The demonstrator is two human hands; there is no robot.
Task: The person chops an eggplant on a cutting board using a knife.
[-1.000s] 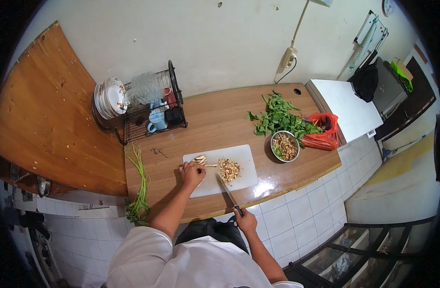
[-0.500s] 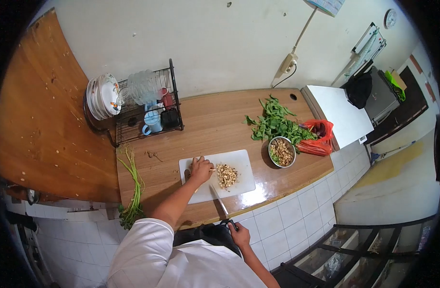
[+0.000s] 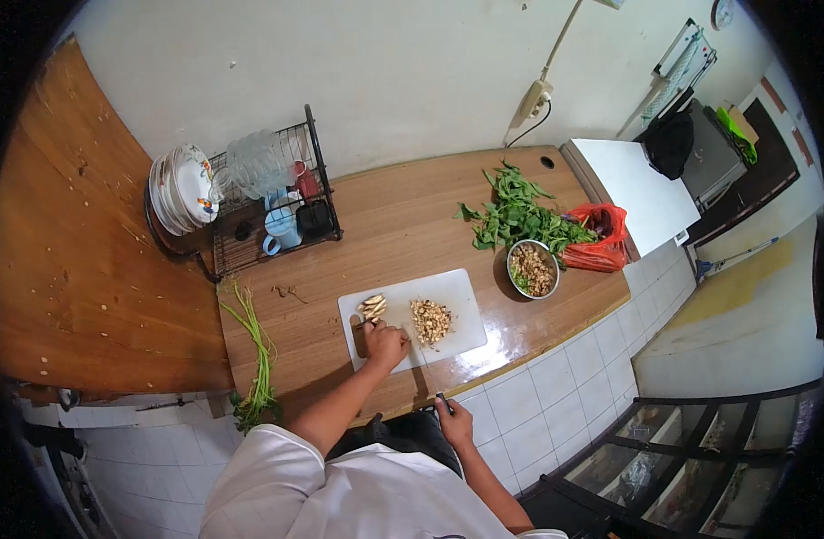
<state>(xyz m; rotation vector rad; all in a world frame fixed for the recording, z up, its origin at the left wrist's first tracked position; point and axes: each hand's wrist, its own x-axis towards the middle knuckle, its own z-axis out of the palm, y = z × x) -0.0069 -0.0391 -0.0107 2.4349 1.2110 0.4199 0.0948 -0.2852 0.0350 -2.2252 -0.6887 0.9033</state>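
Note:
My left hand [image 3: 387, 346] is on the white cutting board [image 3: 461, 287], fingers curled down against its surface; whatever lies under them is hidden. Just beyond it are several pale brown strips [image 3: 372, 308], bunched together. To their right sits a heap of small chopped pale brown pieces [image 3: 431, 322]. My right hand [image 3: 453, 420], at the counter's front edge, is closed round the black handle of a knife [image 3: 443, 403]. The knife's blade is hard to make out near the board.
A metal bowl of chopped pieces [image 3: 532, 269] stands beside leafy greens [image 3: 520, 211] and a red plastic bag [image 3: 601, 256]. Long green stems [image 3: 257, 350] hang over the counter's left front edge. A black dish rack [image 3: 327, 202] holds plates, glasses and mugs at the back left.
My left hand has moved toward the board's near edge, uncovering the strips. My right hand still grips the knife, whose handle has shifted slightly up in view. The camera view has shifted a little.

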